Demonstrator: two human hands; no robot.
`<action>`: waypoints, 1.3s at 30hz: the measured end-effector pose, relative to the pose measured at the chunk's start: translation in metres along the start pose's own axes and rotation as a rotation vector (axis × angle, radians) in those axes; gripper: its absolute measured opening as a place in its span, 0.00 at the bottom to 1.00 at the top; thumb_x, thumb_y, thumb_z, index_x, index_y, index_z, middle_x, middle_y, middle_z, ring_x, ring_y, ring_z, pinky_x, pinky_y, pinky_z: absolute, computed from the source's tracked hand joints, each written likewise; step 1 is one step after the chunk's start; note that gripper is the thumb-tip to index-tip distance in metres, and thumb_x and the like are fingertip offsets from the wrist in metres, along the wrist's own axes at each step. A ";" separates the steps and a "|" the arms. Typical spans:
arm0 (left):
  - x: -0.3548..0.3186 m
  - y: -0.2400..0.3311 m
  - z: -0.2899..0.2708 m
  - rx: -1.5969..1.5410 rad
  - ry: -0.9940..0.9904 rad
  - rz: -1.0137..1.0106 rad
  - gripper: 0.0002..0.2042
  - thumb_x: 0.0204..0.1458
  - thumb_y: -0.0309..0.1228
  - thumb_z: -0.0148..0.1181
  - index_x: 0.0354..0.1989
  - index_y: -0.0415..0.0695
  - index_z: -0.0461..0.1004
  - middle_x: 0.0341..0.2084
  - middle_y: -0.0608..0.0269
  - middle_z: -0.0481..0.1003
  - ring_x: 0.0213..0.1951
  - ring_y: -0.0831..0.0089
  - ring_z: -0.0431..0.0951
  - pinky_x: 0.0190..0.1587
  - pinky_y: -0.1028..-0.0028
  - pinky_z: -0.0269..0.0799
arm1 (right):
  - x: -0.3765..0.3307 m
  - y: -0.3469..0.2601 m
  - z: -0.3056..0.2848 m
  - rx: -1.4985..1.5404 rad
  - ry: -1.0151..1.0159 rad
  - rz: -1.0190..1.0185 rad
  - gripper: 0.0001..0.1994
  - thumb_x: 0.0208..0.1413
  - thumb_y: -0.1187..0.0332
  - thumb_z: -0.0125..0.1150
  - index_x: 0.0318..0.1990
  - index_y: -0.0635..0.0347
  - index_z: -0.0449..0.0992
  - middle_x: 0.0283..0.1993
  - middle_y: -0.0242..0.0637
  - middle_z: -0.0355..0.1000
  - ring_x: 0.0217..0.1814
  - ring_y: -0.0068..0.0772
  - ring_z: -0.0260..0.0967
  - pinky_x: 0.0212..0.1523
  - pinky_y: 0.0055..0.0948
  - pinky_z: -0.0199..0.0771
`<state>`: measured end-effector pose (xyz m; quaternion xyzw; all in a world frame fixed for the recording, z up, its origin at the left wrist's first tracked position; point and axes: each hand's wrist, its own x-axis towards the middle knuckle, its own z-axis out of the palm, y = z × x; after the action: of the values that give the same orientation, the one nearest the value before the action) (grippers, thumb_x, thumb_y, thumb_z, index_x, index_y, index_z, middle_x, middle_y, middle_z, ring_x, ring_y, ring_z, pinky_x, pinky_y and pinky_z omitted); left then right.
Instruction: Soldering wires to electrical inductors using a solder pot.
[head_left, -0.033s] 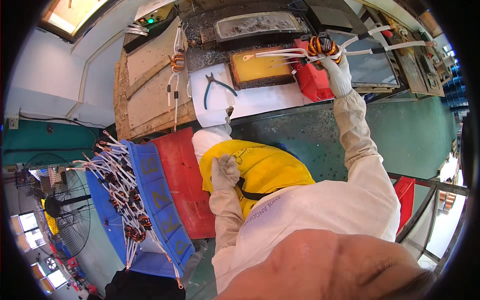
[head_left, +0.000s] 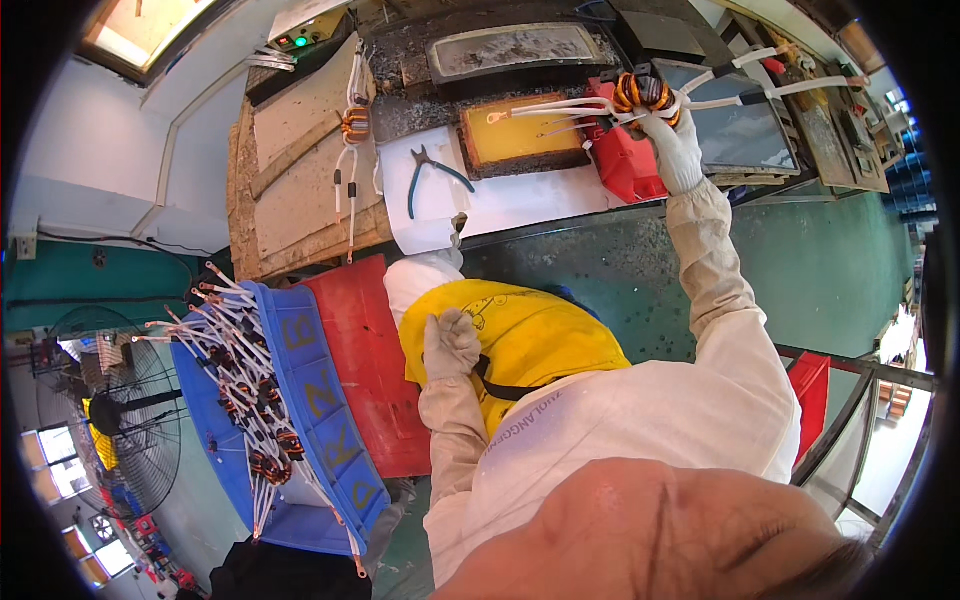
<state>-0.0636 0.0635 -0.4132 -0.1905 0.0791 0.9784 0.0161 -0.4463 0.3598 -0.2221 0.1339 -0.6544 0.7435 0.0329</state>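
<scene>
My right hand [head_left: 675,152], gloved in white, is closed round a coil [head_left: 643,95] of orange-brown wire with long white sleeved leads. Some leads reach left over a dark-rimmed tray [head_left: 580,160] of amber material, their metal lugs above it; others stretch away to the right. Behind and below the coil stands a red container [head_left: 630,170]. My left hand [head_left: 450,345], also gloved, rests against the yellow apron [head_left: 530,320] with its fingers loosely curled and apart. Nothing shows in it.
Cutters [head_left: 425,178] with dark handles lie on white paper [head_left: 505,205]. Another coil [head_left: 356,125] lies on the wooden bench [head_left: 290,200]. At lower left, a blue crate [head_left: 335,420] holds several coils, beside a red panel [head_left: 375,370] and a fan [head_left: 110,410]. A grey-topped pan [head_left: 515,50] stands behind the amber tray.
The coil's leads have shifted very slightly in my right hand. My left hand stays at the apron.
</scene>
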 end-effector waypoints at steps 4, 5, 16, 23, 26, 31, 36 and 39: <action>0.000 -0.002 0.009 -0.041 -0.025 0.022 0.25 0.69 0.55 0.50 0.54 0.47 0.80 0.38 0.66 0.69 0.26 0.79 0.63 0.26 0.81 0.63 | 0.003 0.008 0.003 -0.059 -0.015 0.052 0.23 0.59 0.73 0.69 0.61 0.64 0.71 0.49 0.37 0.79 0.46 0.26 0.78 0.46 0.26 0.80; 0.000 -0.002 0.011 -0.039 0.000 0.030 0.25 0.69 0.55 0.50 0.54 0.47 0.80 0.38 0.66 0.69 0.26 0.79 0.63 0.26 0.81 0.63 | 0.004 0.010 0.004 -0.048 -0.011 0.038 0.22 0.59 0.73 0.69 0.60 0.64 0.72 0.49 0.36 0.79 0.47 0.27 0.79 0.45 0.25 0.81; 0.001 -0.002 0.010 -0.031 -0.030 0.031 0.23 0.69 0.54 0.51 0.54 0.47 0.79 0.38 0.66 0.68 0.26 0.79 0.62 0.26 0.81 0.62 | 0.009 0.016 0.009 -0.063 -0.006 0.050 0.21 0.59 0.73 0.69 0.59 0.63 0.72 0.50 0.36 0.78 0.48 0.28 0.80 0.44 0.27 0.84; 0.000 -0.003 0.012 -0.030 0.026 0.030 0.23 0.69 0.54 0.51 0.54 0.47 0.79 0.38 0.66 0.68 0.26 0.79 0.62 0.27 0.81 0.63 | 0.009 0.013 0.015 -0.064 -0.012 0.086 0.23 0.59 0.72 0.70 0.60 0.63 0.70 0.48 0.37 0.78 0.45 0.28 0.80 0.41 0.25 0.84; 0.001 -0.001 0.011 -0.026 -0.005 0.018 0.23 0.68 0.55 0.51 0.52 0.48 0.79 0.38 0.66 0.69 0.27 0.78 0.63 0.27 0.80 0.63 | 0.010 0.014 0.015 -0.075 0.005 0.073 0.24 0.59 0.71 0.70 0.60 0.63 0.70 0.48 0.37 0.78 0.45 0.28 0.80 0.40 0.25 0.83; 0.002 0.000 0.011 -0.008 -0.034 0.003 0.23 0.67 0.57 0.52 0.51 0.51 0.79 0.39 0.66 0.73 0.28 0.77 0.65 0.28 0.78 0.64 | 0.011 0.014 0.013 -0.113 0.009 0.080 0.24 0.58 0.70 0.71 0.60 0.63 0.70 0.47 0.36 0.78 0.45 0.26 0.79 0.41 0.24 0.83; 0.000 -0.002 0.015 -0.021 0.075 0.032 0.23 0.68 0.54 0.51 0.53 0.47 0.79 0.38 0.65 0.69 0.27 0.78 0.64 0.27 0.80 0.65 | 0.013 0.014 0.014 -0.101 -0.003 0.091 0.23 0.58 0.70 0.70 0.60 0.63 0.71 0.47 0.36 0.78 0.44 0.26 0.79 0.41 0.25 0.83; 0.001 -0.002 0.015 -0.027 0.066 0.029 0.23 0.68 0.54 0.51 0.53 0.47 0.80 0.38 0.64 0.70 0.27 0.78 0.64 0.27 0.80 0.65 | 0.013 0.014 0.015 -0.097 0.016 0.099 0.23 0.58 0.70 0.70 0.59 0.63 0.72 0.47 0.36 0.78 0.43 0.26 0.79 0.41 0.24 0.82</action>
<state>-0.0696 0.0679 -0.4001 -0.2218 0.0693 0.9726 -0.0034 -0.4597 0.3418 -0.2311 0.0936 -0.6952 0.7127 0.0080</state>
